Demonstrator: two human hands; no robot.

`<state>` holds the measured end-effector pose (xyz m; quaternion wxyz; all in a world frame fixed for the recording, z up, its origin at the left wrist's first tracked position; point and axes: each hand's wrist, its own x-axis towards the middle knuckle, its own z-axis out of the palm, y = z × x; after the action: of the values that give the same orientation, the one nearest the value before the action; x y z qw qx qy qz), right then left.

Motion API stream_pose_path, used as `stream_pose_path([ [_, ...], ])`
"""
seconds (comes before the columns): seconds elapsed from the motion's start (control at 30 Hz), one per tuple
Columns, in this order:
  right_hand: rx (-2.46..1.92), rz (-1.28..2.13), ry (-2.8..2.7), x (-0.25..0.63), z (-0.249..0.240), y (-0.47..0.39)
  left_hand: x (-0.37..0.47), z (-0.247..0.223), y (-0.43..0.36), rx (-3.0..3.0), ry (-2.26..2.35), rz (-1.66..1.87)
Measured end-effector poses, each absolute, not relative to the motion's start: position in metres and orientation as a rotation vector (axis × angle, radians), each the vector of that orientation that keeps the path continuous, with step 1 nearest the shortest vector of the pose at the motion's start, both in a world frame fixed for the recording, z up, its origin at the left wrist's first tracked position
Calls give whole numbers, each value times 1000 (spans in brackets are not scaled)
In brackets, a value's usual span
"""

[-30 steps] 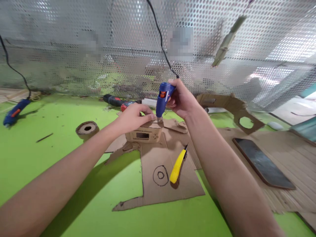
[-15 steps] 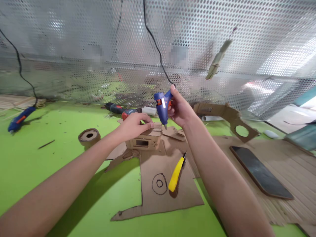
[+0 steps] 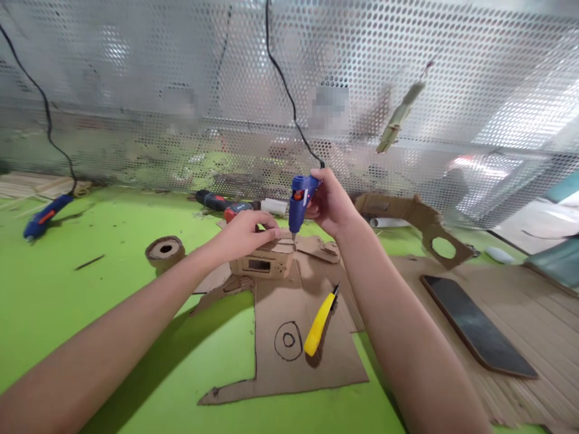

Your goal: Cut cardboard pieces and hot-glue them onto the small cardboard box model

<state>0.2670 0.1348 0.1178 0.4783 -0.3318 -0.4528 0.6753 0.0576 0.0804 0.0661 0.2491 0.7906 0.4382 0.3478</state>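
Observation:
My right hand (image 3: 329,204) is wrapped round the handle of a blue hot glue gun (image 3: 297,207), whose nozzle points down at the right end of a small cardboard box (image 3: 266,266). The nozzle tip looks close to the top edge of the box; I cannot tell if it touches. My left hand (image 3: 250,232) grips the top of that box from the left, thumb along a cardboard strip. A dark rectangular window is cut in the box's front. Below lies a flat cardboard sheet (image 3: 312,374) with two drawn circles, and on it a yellow utility knife (image 3: 320,325).
A cardboard ring (image 3: 165,250) sits left of the box, a second blue glue gun (image 3: 47,217) farther left. Behind are a red and black power tool (image 3: 217,202) and a perforated metal panel (image 3: 181,144). A phone (image 3: 477,325) and cut cardboard (image 3: 434,223) lie right.
The glue gun in my right hand has come down and turned more upright, its nozzle now nearer the box edge. My left hand keeps its hold on the box.

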Motion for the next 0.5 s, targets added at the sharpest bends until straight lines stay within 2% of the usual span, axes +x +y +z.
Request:
stream_pose_path([
  [0.5,-849,1626,-1012,265,127,129,57,64,82,2151,1192,952],
])
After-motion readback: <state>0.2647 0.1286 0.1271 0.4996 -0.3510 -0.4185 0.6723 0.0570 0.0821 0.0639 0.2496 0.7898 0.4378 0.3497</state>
